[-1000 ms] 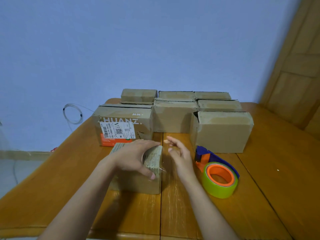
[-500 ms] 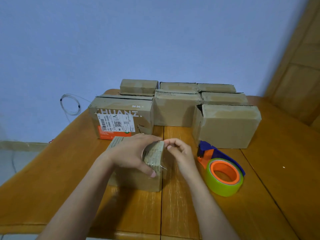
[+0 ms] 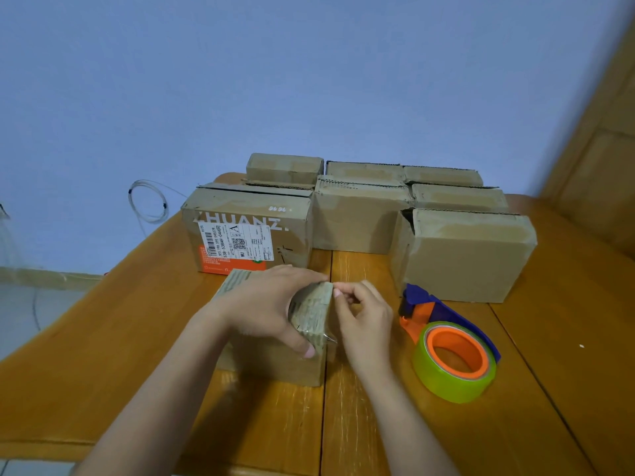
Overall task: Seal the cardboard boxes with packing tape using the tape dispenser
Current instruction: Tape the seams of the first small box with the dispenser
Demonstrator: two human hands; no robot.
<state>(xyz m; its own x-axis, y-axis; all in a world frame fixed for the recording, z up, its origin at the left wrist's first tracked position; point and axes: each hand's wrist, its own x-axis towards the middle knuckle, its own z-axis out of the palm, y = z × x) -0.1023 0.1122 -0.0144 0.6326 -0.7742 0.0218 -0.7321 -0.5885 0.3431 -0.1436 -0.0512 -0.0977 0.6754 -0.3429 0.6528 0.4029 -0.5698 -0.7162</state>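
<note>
A small cardboard box [image 3: 275, 362] stands on the wooden table [image 3: 446, 434] right in front of me. My left hand [image 3: 264, 307] lies over its top and grips it, thumb down its right front corner. My right hand [image 3: 364, 314] is at the box's upper right edge with its fingertips pinched against the clear tape on the right side. The tape dispenser [image 3: 450, 345], blue and orange with a green tape roll, lies on the table to the right of my right hand, untouched.
Several more cardboard boxes stand in rows behind: a labelled one [image 3: 247, 231] at the left, a plain one [image 3: 467, 252] at the right. A coiled wire [image 3: 147, 201] hangs on the blue wall. A wooden door [image 3: 601, 149] is at the far right.
My right hand moved left from beside the box to its upper right edge and pinched there. My left hand stayed on the box top. The camera tilted slightly.
</note>
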